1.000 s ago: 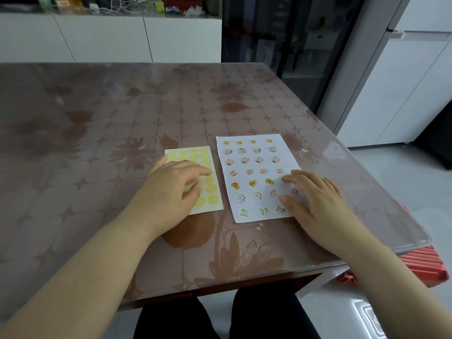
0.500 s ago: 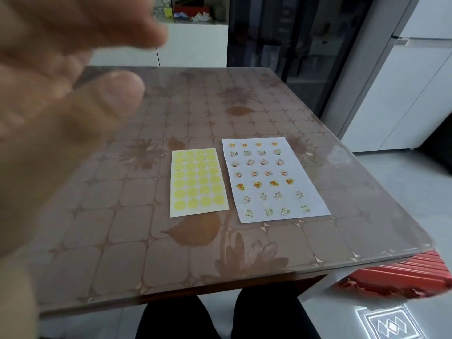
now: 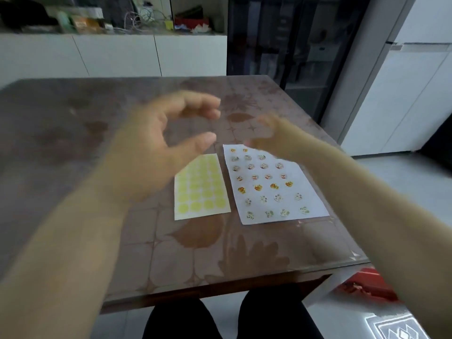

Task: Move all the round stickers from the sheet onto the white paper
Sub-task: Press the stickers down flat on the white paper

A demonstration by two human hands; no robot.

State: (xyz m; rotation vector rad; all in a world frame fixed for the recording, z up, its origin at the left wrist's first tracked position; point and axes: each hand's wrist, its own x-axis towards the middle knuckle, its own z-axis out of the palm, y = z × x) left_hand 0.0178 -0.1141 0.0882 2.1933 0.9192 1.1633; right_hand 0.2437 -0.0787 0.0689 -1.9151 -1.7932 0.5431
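A small backing sheet [image 3: 201,187] with several yellow round spots lies on the table. Just right of it lies the white paper [image 3: 308,189], covered with rows of small round picture stickers [image 3: 258,187]. Both my hands hover in the air above the table, blurred by motion. My left hand [image 3: 161,138] is held above and left of the yellow sheet, fingers curved and apart, empty. My right hand [image 3: 274,134] hangs over the far right corner of the white paper and hides that corner; its fingers look loosely spread and nothing shows in them.
The brown flower-patterned table [image 3: 73,148] has its near edge by my knees and its right edge close to the white paper. A red object [image 3: 369,283] sits on the floor at lower right. White cabinets and a dark glass cabinet stand behind.
One second ago both hands pressed flat on the two sheets. They lifted off; the left swept close past the camera, and now both hang in the air above the sheets.
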